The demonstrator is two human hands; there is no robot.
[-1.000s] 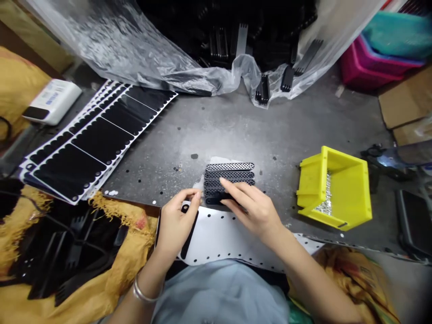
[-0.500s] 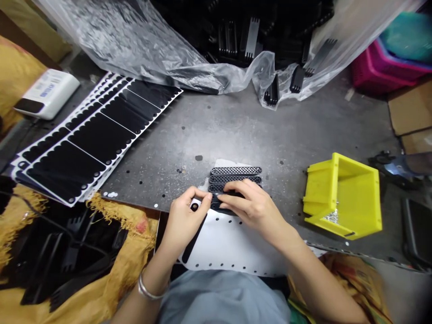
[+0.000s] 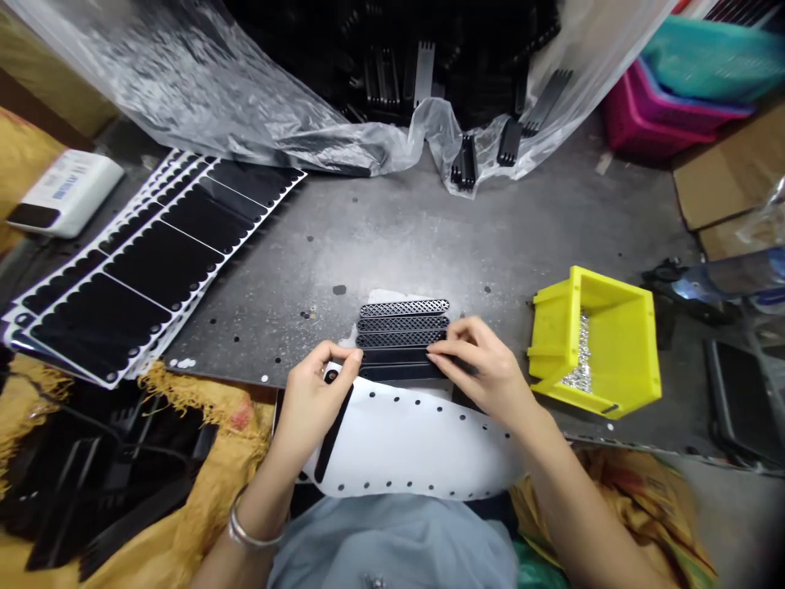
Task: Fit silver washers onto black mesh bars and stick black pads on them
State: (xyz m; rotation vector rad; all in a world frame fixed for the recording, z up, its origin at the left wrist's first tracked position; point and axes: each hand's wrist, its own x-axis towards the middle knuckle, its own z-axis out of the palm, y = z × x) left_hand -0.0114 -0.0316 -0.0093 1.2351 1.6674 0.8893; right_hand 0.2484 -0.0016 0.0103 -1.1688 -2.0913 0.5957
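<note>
A row of narrow black strips lies near the table's front edge; the far ones are lattice-patterned strips [image 3: 403,324], the near ones smooth. My left hand [image 3: 320,391] pinches thumb and forefinger at the left end of a smooth black strip [image 3: 396,357]. My right hand [image 3: 482,360] has its fingertips closed at the right part of that same strip, which lies flat in the row. Below them a white sheet [image 3: 417,446] with dark holes along its edges hangs over the front edge, a black band along its left side.
Black sheets with white borders [image 3: 165,258] are stacked at left, beside a white device [image 3: 67,192]. A yellow bin [image 3: 625,343] with small shiny metal parts stands at right. At the back, a clear plastic bag [image 3: 294,106] holds black pieces. Magenta and teal baskets [image 3: 662,114] sit far right.
My right hand has slid rightward along the smooth black strip, uncovering its middle. My left hand stays at the left end. The whole view has shifted slightly.
</note>
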